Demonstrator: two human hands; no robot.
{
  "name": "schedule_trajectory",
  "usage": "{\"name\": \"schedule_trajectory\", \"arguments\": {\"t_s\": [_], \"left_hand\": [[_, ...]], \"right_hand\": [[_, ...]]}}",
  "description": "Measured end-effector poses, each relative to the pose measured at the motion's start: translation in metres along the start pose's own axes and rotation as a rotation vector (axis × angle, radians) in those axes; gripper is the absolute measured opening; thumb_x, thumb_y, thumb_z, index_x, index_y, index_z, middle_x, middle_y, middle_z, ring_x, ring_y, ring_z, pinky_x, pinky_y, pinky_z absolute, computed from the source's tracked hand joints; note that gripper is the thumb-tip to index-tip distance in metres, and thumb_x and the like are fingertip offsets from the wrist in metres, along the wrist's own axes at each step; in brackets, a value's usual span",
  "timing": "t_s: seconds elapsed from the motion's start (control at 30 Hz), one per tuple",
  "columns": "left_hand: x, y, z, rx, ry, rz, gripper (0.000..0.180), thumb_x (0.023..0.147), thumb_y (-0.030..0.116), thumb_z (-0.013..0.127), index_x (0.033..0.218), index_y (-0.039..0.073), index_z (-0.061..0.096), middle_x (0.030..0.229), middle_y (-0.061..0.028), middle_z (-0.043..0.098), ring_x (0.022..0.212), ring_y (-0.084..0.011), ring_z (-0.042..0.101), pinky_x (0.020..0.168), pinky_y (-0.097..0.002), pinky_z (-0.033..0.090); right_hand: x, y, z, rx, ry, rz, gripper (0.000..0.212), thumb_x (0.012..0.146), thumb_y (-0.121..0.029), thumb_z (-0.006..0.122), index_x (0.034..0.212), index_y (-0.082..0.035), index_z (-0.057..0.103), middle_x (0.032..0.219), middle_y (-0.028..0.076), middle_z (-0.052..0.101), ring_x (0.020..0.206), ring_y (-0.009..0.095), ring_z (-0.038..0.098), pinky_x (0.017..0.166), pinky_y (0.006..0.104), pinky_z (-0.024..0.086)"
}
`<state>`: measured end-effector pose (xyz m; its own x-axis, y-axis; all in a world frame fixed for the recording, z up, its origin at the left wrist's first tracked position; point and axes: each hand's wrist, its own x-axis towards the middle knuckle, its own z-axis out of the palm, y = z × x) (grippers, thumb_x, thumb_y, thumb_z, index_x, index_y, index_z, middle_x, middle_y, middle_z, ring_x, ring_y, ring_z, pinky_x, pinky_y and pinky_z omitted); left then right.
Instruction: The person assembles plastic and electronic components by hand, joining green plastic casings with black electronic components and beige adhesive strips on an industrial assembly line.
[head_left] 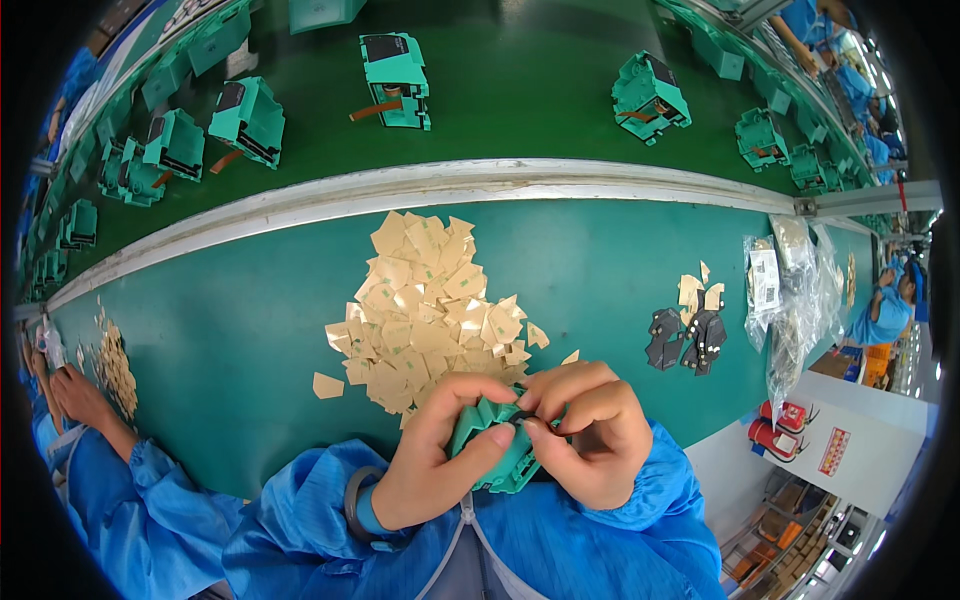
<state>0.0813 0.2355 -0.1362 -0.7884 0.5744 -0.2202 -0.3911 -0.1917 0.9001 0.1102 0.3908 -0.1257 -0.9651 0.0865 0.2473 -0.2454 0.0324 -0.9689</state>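
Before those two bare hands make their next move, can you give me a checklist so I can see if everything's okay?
1. Left hand gripping the open green plastic housing: ok.
2. Right hand at the same housing: ok.
3. Small dark part at the fingertips fixed in place: cannot tell, fingers cover much of it.
4. Heap of flat tan angular pieces lying just beyond the hands: ok.
5. Flat black angular pieces kept clear of tan ones: not ok, a few tan pieces lie right up by them.
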Motion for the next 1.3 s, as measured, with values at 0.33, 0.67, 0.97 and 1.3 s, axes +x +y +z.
{"name": "schedule_trajectory", "arguments": {"t_s": [0.33, 0.67, 0.97, 1.3], "left_hand": [[0.003, -0.001, 0.005, -0.032, -0.006, 0.001, 0.027, 0.086, 0.002, 0.053, 0.112, 0.004, 0.044, 0.099, -0.0053, 0.054, 0.088, -0.0078, 0.049, 0.075, -0.0227, 0.041], [0.005, -0.003, 0.006, 0.022, 0.005, -0.009, 0.025, 0.085, 0.002, 0.053, 0.109, 0.004, 0.047, 0.098, -0.0045, 0.054, 0.090, -0.0083, 0.050, 0.076, -0.0230, 0.041], [0.004, -0.015, 0.005, 0.328, -0.021, 0.181, 0.031, 0.082, 0.003, 0.059, 0.110, 0.005, 0.046, 0.098, -0.0060, 0.055, 0.088, -0.0114, 0.053, 0.075, -0.0247, 0.043], [-0.001, -0.022, -0.014, 0.143, -0.143, 0.441, 0.050, 0.070, 0.001, 0.072, 0.110, 0.006, 0.042, 0.082, -0.0119, 0.053, 0.068, -0.0177, 0.055, 0.055, -0.0296, 0.042]], "right_hand": [[-0.002, 0.003, -0.002, -0.031, 0.033, -0.011, 0.028, 0.069, 0.015, 0.062, 0.081, -0.004, 0.045, 0.081, 0.010, 0.053, 0.076, 0.022, 0.058, 0.066, 0.0317, 0.048], [-0.002, 0.006, -0.006, -0.070, 0.031, -0.038, 0.028, 0.069, 0.014, 0.064, 0.080, -0.004, 0.046, 0.080, 0.009, 0.054, 0.074, 0.022, 0.057, 0.063, 0.0308, 0.047], [-0.001, 0.000, -0.014, 0.156, 0.043, 0.270, 0.026, 0.070, 0.010, 0.064, 0.080, -0.006, 0.046, 0.081, 0.007, 0.055, 0.073, 0.017, 0.050, 0.065, 0.0278, 0.041], [0.011, -0.025, -0.019, 0.042, -0.114, 0.215, 0.025, 0.071, 0.000, 0.068, 0.077, -0.007, 0.046, 0.090, 0.007, 0.048, 0.080, 0.017, 0.047, 0.072, 0.0284, 0.038]]}}
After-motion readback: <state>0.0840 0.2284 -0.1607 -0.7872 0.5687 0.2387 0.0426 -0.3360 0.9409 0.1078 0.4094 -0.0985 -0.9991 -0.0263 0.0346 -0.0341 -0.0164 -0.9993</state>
